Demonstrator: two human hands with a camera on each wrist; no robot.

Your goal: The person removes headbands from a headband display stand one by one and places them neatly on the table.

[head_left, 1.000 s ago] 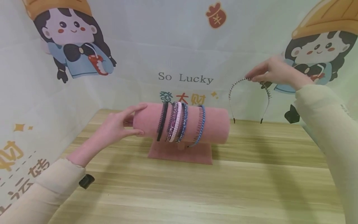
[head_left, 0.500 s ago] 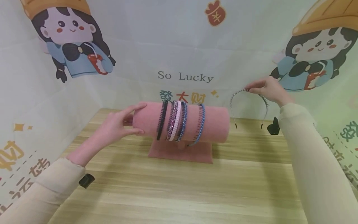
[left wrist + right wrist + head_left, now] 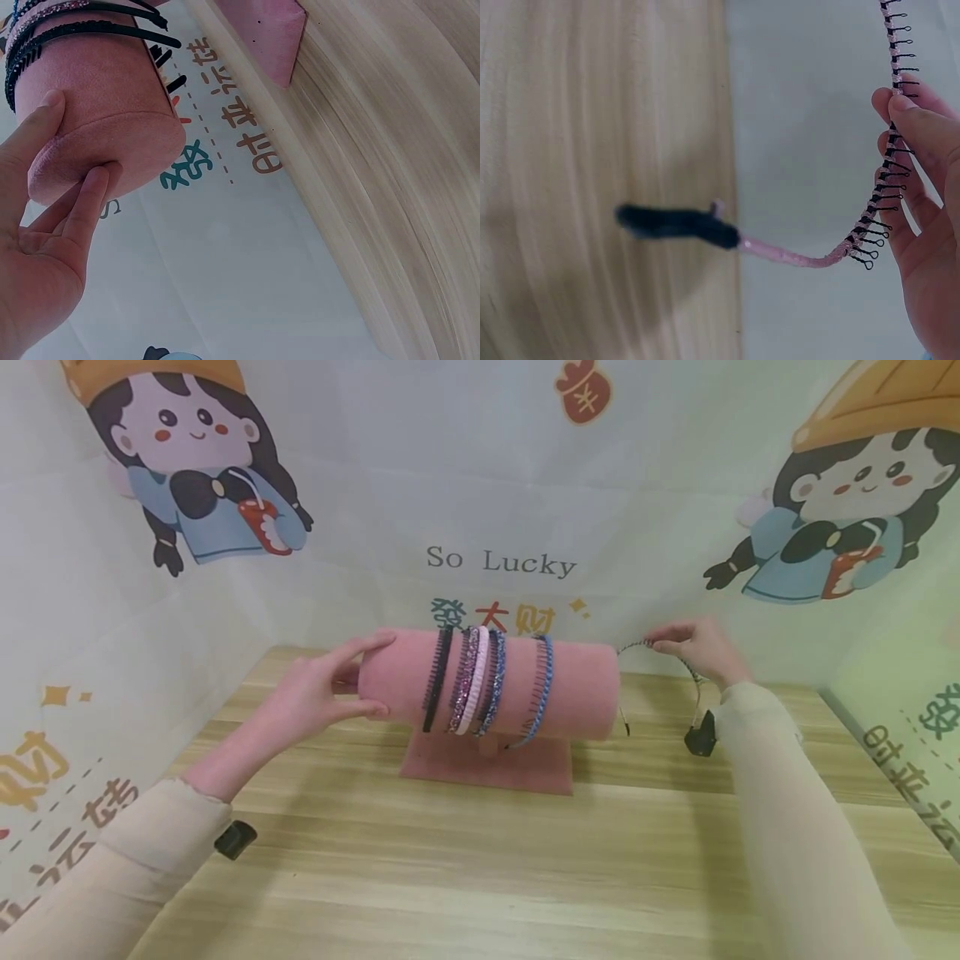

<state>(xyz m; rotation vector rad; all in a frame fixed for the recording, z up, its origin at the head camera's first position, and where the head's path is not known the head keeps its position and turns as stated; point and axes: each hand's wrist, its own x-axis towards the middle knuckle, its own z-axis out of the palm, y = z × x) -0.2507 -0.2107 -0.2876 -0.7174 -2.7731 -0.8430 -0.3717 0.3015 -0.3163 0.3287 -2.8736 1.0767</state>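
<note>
Backdrop (image 3: 360, 510) reading "So Lucky" above "發大财", right hand (image 3: 703, 653) pinching headband (image 3: 880, 184), left hand (image 3: 315, 689) gripping pink roll (image 3: 519, 681)

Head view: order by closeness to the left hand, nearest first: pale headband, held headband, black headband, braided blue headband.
1. Black headband, leftmost on the pink roll.
2. Pale headband, farther right.
3. Braided blue headband, rightmost on the roll.
4. Held headband, beyond the roll's right end.

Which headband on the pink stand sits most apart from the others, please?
The twisted blue headband: a wider bare stretch of the pink stand separates it from the glittery blue headband, while the other gaps are narrower.
</note>
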